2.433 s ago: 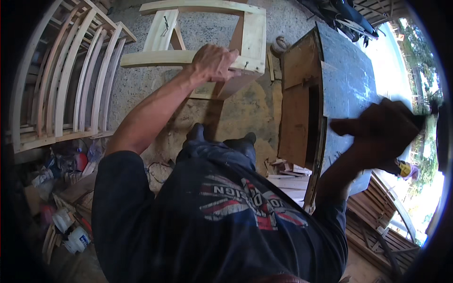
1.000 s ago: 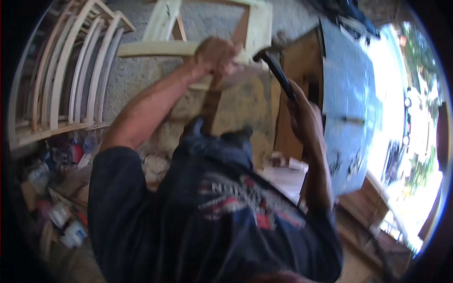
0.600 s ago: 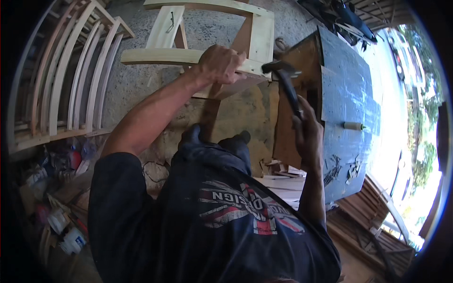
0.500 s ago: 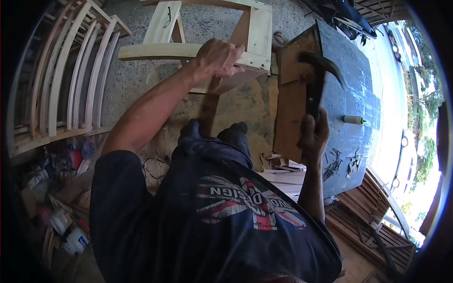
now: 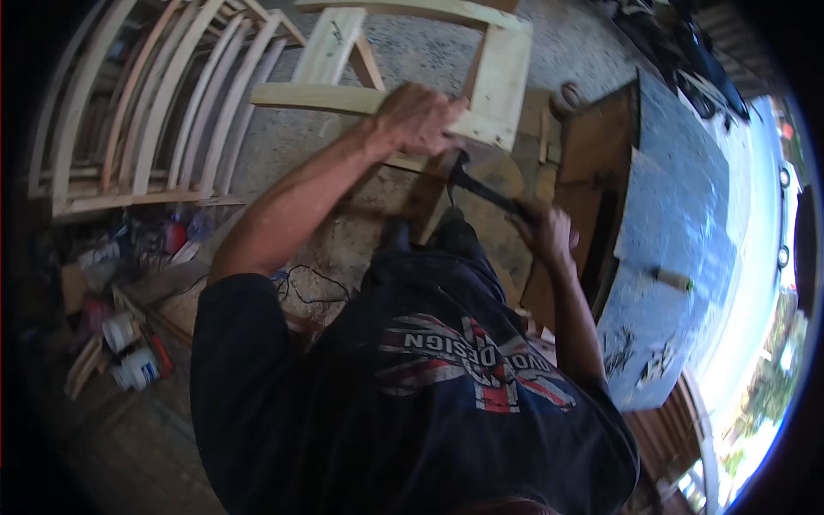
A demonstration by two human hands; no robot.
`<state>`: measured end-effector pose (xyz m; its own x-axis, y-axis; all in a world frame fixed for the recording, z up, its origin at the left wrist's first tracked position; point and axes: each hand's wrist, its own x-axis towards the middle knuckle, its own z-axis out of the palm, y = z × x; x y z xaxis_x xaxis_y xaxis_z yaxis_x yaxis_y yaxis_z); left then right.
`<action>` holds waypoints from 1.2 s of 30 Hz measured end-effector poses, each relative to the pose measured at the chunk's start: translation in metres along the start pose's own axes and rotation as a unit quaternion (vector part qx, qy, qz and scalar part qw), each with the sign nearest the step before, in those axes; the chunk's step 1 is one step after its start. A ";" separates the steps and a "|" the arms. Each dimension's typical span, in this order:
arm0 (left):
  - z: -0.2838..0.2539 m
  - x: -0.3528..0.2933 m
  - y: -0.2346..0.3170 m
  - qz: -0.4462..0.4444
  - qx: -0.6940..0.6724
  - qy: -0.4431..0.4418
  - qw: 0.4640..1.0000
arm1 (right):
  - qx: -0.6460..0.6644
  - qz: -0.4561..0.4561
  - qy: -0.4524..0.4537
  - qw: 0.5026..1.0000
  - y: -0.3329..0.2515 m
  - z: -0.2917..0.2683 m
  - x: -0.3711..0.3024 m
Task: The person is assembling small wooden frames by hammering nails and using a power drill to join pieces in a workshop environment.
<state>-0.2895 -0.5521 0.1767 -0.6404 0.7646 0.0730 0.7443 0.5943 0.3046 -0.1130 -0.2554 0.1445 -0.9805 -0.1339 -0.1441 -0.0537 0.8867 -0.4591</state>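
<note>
Gripping a wooden frame (image 5: 500, 86) left-handed, with a claw hammer (image 5: 486, 190) in the right

Curled firmly over the near rail (image 5: 300, 96) of the frame with the fingers of the left hand (image 5: 418, 120), close to the wide end board (image 5: 506, 73) just to their right. Closed around the black handle with the fingers of the right hand (image 5: 549, 232) — a handle slanting up and leftward from them to a dark head (image 5: 459, 166) just below the left fingertips. Impossible to tell from this view whether in contact with the wood.

Beyond the left fingers, up and to the left, a slat (image 5: 329, 51) of the same frame, with dark, nail-like bits on it. Farther left of those fingers, a row of pale, curved wooden pieces (image 5: 172, 103); below that row, among clutter, white tubs (image 5: 136, 367).

To the right of the right fingers, a table (image 5: 661, 223) with a blue-grey top — bearing a pale cylindrical bottle (image 5: 673, 278) and, nearer the body, scattered dark slivers (image 5: 616, 350). Well beyond the right fingers, a dark motorcycle (image 5: 699, 73).
</note>
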 end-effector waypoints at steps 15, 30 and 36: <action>-0.053 -0.094 -0.041 -0.391 -0.102 0.283 0.870 | 0.143 -0.047 -0.135 0.979 0.153 -0.031 0.096; -0.048 -0.059 -0.117 -0.562 -0.031 0.124 0.817 | 0.664 0.010 -0.204 0.719 -0.024 0.118 0.341; -0.048 -0.064 -0.114 -0.542 -0.037 0.143 0.827 | 0.568 -0.066 -0.340 0.746 -0.071 0.094 0.351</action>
<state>-0.3428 -0.6808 0.1826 -0.9504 -0.3043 -0.0637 -0.3041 0.8669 0.3950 -0.4353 -0.4064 0.0441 -0.6366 -0.7234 -0.2672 0.4337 -0.0493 -0.8997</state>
